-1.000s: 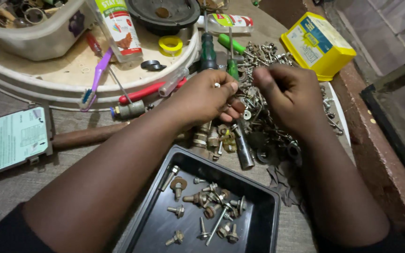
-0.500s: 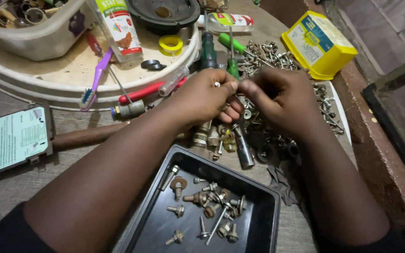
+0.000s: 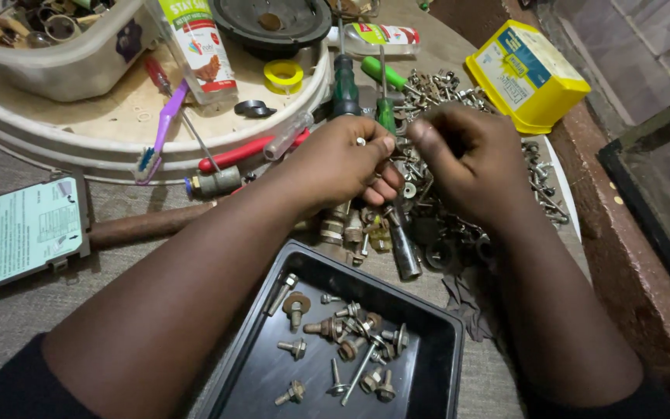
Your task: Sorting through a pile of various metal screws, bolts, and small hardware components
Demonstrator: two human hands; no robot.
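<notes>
My left hand (image 3: pixel 343 163) hovers over a heap of screws, bolts and washers (image 3: pixel 459 132), with a small metal screw (image 3: pixel 360 141) pinched between thumb and forefinger. My right hand (image 3: pixel 467 159) is close beside it, fingers curled over the heap; I cannot see anything in them. Below both hands lies a black rectangular tray (image 3: pixel 420 388) with several bolts and screws in it. A screwdriver with a green handle (image 3: pixel 385 112) runs under my hands, its metal end (image 3: pixel 405 252) near the tray.
A round cream tray (image 3: pixel 118 140) at the top left carries a purple toothbrush (image 3: pixel 158 132), red-handled pliers (image 3: pixel 246 151), a yellow tape roll (image 3: pixel 283 76) and a bottle (image 3: pixel 195 43). A yellow box (image 3: pixel 525 74) sits top right. A green-labelled flat device (image 3: pixel 17 233) lies left.
My right hand has drawn in closer to my left hand over the heap. The left hand has kept its place with the small screw at its fingertips.
</notes>
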